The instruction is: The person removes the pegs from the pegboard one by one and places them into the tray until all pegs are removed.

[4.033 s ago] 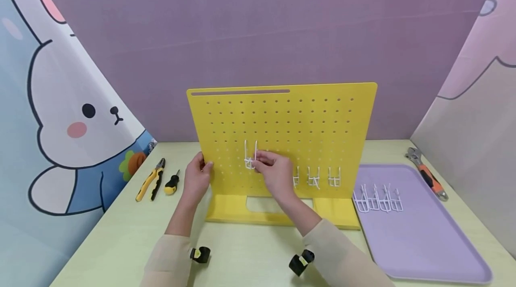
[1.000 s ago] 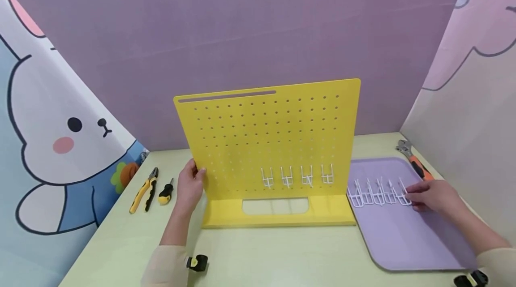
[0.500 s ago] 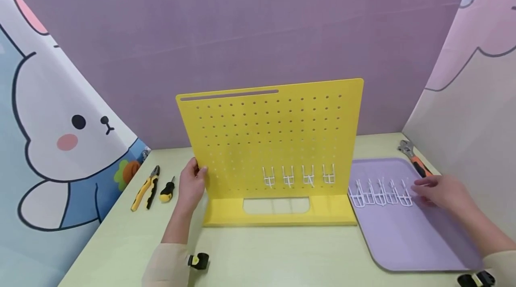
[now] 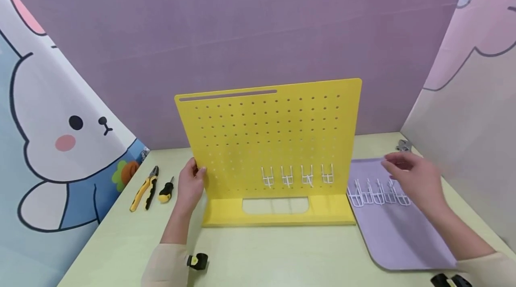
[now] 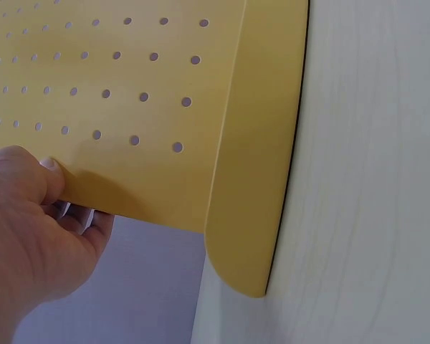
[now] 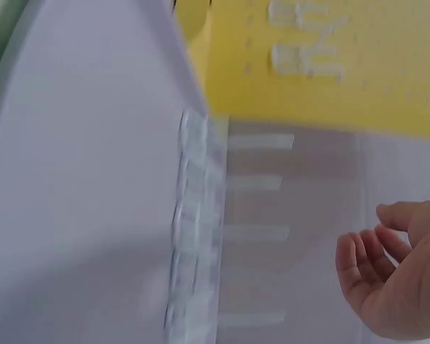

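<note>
Head view first: our left hand [image 4: 189, 184] grips the left edge of the yellow pegboard [image 4: 258, 134], thumb on the front face and fingers curled round behind, and the left wrist view confirms that pinch on the panel's edge [image 5: 129, 204]. Four white hooks [image 4: 297, 176] sit in the board's lower row, right of centre.

Over on the right of the frame, our right hand [image 4: 415, 179] hovers above the purple tray [image 4: 399, 237], fingers loosely spread and relaxed, nothing in its hold. From the right wrist view the fingers [image 6: 365, 258] show gently bent and empty, though that picture is blurred.

Now the relation that matters: the row of loose white hooks [image 4: 376, 194] lies on the tray just below and to the left of the right hand, between the hand and the pegboard's right edge. The row runs left to right across the frame, with each hook's prongs pointing up and away from us. The right hand is near the row's right end and does not appear to touch it; the left hand is well apart, on the far side of the board.

Pliers [image 4: 145, 188] and a stubby screwdriver [image 4: 166, 191] lie on the worktop [image 4: 282, 251] at lower left.
</note>
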`<state>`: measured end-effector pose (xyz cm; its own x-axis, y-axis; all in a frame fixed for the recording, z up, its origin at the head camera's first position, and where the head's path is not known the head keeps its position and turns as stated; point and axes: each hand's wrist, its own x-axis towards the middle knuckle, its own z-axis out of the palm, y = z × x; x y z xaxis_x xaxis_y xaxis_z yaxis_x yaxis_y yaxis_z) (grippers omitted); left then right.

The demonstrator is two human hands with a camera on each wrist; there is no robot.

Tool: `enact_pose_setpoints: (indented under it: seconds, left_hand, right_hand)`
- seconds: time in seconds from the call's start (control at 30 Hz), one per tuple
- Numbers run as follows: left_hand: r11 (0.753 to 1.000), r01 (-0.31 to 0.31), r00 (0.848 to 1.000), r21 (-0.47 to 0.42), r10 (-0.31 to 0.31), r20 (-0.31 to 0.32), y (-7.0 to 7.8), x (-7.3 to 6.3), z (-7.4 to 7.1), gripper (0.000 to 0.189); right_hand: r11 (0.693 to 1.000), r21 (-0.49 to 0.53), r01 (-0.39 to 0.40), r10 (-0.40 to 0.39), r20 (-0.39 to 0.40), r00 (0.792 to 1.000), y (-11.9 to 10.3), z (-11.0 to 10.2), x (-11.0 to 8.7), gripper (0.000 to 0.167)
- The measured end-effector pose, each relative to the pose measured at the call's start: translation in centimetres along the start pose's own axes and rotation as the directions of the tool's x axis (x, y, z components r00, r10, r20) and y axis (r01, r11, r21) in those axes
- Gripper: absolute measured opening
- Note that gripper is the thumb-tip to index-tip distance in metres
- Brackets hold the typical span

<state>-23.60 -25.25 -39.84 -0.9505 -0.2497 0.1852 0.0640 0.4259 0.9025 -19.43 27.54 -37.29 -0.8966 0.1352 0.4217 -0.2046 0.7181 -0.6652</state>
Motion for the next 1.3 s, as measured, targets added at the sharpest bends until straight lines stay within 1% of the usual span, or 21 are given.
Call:
enact_pose_setpoints:
  seconds: [0.13, 0.27, 0.43, 0.67, 0.77, 0.93, 1.03, 1.1, 1.3]
  left_hand:
    - [1.000, -0.016, 1.000, 0.004, 0.016, -0.003, -0.1, 0.2, 0.0, 0.030]
    - [1.000, -0.015, 1.000, 0.011, 0.015, -0.004, -0.2, 0.2, 0.0, 0.030]
    - [1.000, -0.003, 1.000, 0.010, 0.003, -0.005, -0.3, 0.1, 0.1, 0.030]
    - [1.000, 0.007, 1.000, -0.006, -0.007, 0.001, -0.2, 0.0, 0.1, 0.032]
    - [1.000, 0.014, 1.000, -0.014, -0.014, 0.002, -0.2, 0.0, 0.1, 0.033]
    - [1.000, 0.016, 1.000, -0.024, -0.016, 0.005, -0.1, 0.0, 0.2, 0.034]
    - [1.000, 0.013, 1.000, -0.025, -0.013, 0.008, -0.1, 0.1, 0.1, 0.033]
    - [1.000, 0.011, 1.000, -0.018, -0.011, 0.006, -0.1, 0.1, 0.1, 0.033]
    - [1.000, 0.008, 1.000, -0.011, -0.008, 0.002, 0.0, 0.0, 0.0, 0.033]
  right_hand:
    - [0.998, 0.020, 0.055, -0.056, 0.060, 0.997, -2.4, 1.8, -0.6, 0.024]
    - [0.996, 0.060, 0.071, -0.079, 0.134, 0.988, -3.9, 3.8, -1.1, 0.021]
    - [0.995, 0.083, 0.052, -0.066, 0.177, 0.982, -4.9, 5.7, -1.4, 0.020]
    - [0.988, 0.151, -0.035, -0.003, 0.249, 0.968, -5.0, 7.4, -1.3, 0.023]
    - [0.977, 0.201, -0.066, 0.012, 0.258, 0.966, -5.0, 7.8, -1.2, 0.023]
    - [0.945, 0.294, -0.142, 0.057, 0.281, 0.958, -5.0, 8.2, -1.1, 0.024]
    - [0.934, 0.310, -0.175, 0.084, 0.287, 0.954, -5.0, 8.4, -1.0, 0.025]
    - [0.933, 0.306, -0.187, 0.098, 0.285, 0.953, -5.0, 8.6, -1.0, 0.025]
    - [0.960, 0.222, -0.170, 0.111, 0.257, 0.960, -4.8, 9.0, -0.8, 0.022]
